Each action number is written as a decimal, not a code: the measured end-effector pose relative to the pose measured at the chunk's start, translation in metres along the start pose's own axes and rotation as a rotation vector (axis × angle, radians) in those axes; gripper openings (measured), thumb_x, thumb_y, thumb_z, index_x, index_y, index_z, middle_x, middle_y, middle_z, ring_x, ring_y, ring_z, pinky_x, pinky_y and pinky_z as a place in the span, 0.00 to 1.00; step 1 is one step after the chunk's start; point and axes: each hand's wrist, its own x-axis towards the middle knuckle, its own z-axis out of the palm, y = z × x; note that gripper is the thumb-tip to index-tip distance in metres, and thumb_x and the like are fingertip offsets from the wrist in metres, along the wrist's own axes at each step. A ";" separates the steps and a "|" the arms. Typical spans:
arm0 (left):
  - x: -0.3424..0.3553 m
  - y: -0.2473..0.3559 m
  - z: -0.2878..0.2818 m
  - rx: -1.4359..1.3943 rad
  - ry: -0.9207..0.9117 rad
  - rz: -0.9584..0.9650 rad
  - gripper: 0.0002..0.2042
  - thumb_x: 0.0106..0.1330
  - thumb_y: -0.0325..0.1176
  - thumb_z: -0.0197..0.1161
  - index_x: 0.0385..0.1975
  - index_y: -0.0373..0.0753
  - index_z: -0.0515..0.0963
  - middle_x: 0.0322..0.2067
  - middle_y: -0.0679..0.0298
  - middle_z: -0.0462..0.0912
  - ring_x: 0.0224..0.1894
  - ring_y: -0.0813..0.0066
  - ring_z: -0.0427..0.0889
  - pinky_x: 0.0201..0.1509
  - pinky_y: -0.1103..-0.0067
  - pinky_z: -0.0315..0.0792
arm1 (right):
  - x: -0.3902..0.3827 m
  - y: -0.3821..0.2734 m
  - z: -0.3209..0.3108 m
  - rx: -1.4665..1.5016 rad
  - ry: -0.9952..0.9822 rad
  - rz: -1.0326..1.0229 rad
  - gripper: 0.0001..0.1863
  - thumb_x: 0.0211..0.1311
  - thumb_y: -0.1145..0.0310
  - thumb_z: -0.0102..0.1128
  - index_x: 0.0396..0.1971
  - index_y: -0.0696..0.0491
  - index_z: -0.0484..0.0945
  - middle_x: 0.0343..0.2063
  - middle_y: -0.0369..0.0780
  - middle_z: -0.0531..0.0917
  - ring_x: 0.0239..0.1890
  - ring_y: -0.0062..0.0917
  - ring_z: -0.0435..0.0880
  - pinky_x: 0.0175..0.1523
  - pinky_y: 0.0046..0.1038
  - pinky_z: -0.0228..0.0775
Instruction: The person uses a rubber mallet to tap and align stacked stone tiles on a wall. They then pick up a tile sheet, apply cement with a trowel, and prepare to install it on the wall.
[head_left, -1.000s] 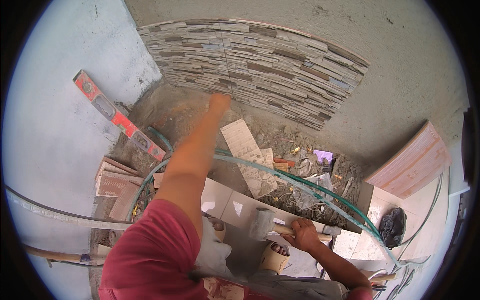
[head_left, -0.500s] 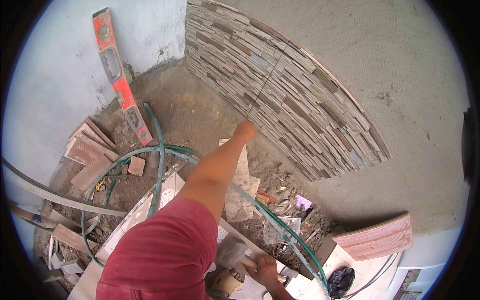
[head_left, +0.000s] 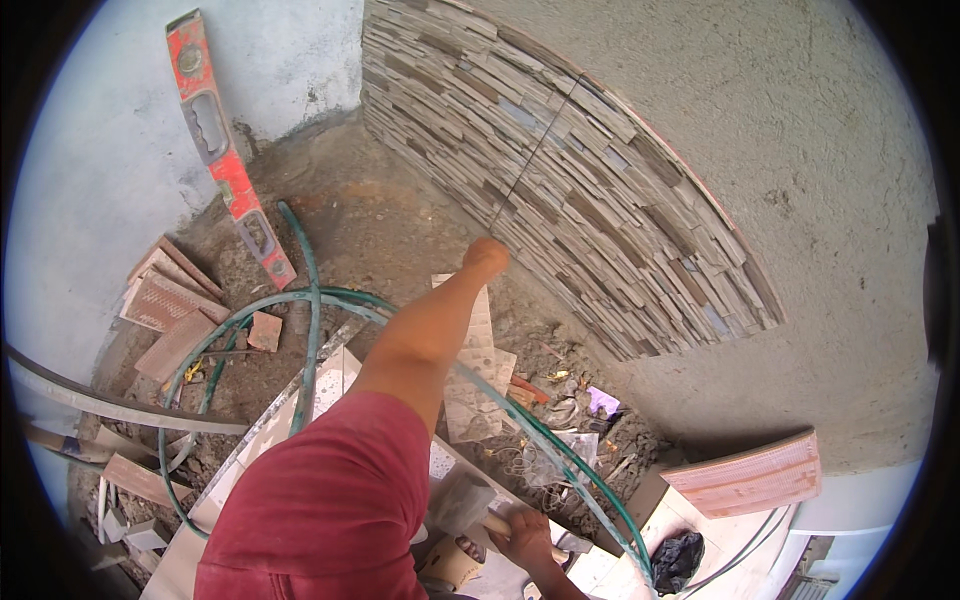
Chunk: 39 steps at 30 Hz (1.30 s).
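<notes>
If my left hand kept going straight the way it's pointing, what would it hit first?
Most likely the stone-look wall tiles, close to the dark seam between them; your left hand appears right by their lower edge, though depth is unclear.

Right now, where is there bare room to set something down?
The widest free patch is brown ground between the long red-and-grey spirit level and the grey stone-patterned wall panel; a smaller one is cream tiling between the crumpled black bag and propped pinkish panel. Crowded: the rubble under the curving green hose.
</notes>
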 end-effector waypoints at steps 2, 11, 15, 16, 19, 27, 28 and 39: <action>0.001 0.000 0.001 0.092 0.008 0.076 0.13 0.64 0.35 0.54 0.30 0.35 0.85 0.32 0.52 0.87 0.38 0.54 0.87 0.46 0.66 0.78 | 0.001 0.000 -0.001 -0.007 -0.010 0.010 0.29 0.48 0.46 0.71 0.43 0.53 0.78 0.42 0.45 0.79 0.46 0.42 0.78 0.52 0.43 0.67; -0.027 0.002 -0.016 -0.483 -0.118 -0.049 0.07 0.64 0.27 0.60 0.26 0.33 0.83 0.28 0.56 0.85 0.25 0.71 0.85 0.28 0.76 0.79 | 0.003 -0.006 -0.010 -0.004 -0.090 0.039 0.30 0.51 0.44 0.69 0.42 0.56 0.78 0.42 0.49 0.79 0.45 0.44 0.78 0.51 0.43 0.68; -0.019 -0.009 -0.014 -0.624 -0.046 -0.082 0.07 0.66 0.29 0.60 0.34 0.32 0.82 0.30 0.58 0.85 0.27 0.70 0.83 0.30 0.77 0.78 | 0.010 -0.011 -0.021 0.045 -0.036 0.015 0.33 0.51 0.44 0.69 0.45 0.57 0.77 0.43 0.50 0.79 0.45 0.45 0.79 0.52 0.43 0.70; -0.018 -0.008 -0.012 -0.646 -0.034 -0.095 0.07 0.66 0.29 0.60 0.33 0.32 0.82 0.30 0.58 0.85 0.26 0.70 0.83 0.30 0.77 0.79 | 0.009 -0.012 -0.024 0.053 -0.022 0.010 0.33 0.51 0.44 0.69 0.45 0.58 0.77 0.43 0.50 0.79 0.45 0.45 0.79 0.53 0.43 0.70; -0.025 0.004 -0.007 -0.594 -0.047 -0.151 0.06 0.65 0.28 0.61 0.31 0.33 0.82 0.28 0.60 0.84 0.26 0.72 0.83 0.29 0.77 0.78 | 0.004 -0.018 -0.035 0.112 -0.010 0.051 0.32 0.51 0.46 0.71 0.45 0.58 0.77 0.42 0.51 0.79 0.46 0.46 0.78 0.54 0.44 0.70; 0.065 -0.053 0.002 -0.156 0.080 0.140 0.07 0.56 0.32 0.65 0.21 0.36 0.83 0.25 0.59 0.86 0.26 0.60 0.85 0.32 0.68 0.77 | -0.029 0.031 -0.083 0.293 0.222 0.356 0.25 0.56 0.53 0.69 0.40 0.62 0.79 0.36 0.53 0.79 0.40 0.50 0.79 0.48 0.43 0.73; 0.025 -0.015 0.010 -0.322 -0.016 0.025 0.07 0.56 0.32 0.65 0.21 0.36 0.83 0.25 0.59 0.86 0.26 0.60 0.85 0.32 0.69 0.77 | -0.042 0.031 -0.092 0.347 0.308 0.458 0.22 0.60 0.55 0.66 0.38 0.62 0.78 0.34 0.53 0.78 0.38 0.49 0.78 0.45 0.44 0.72; -0.021 -0.003 -0.020 -0.601 -0.067 -0.128 0.05 0.66 0.30 0.61 0.38 0.38 0.80 0.34 0.62 0.86 0.30 0.72 0.84 0.35 0.72 0.76 | -0.142 0.095 -0.053 0.141 0.038 0.961 0.24 0.63 0.52 0.62 0.28 0.63 0.79 0.22 0.56 0.81 0.33 0.54 0.84 0.37 0.46 0.74</action>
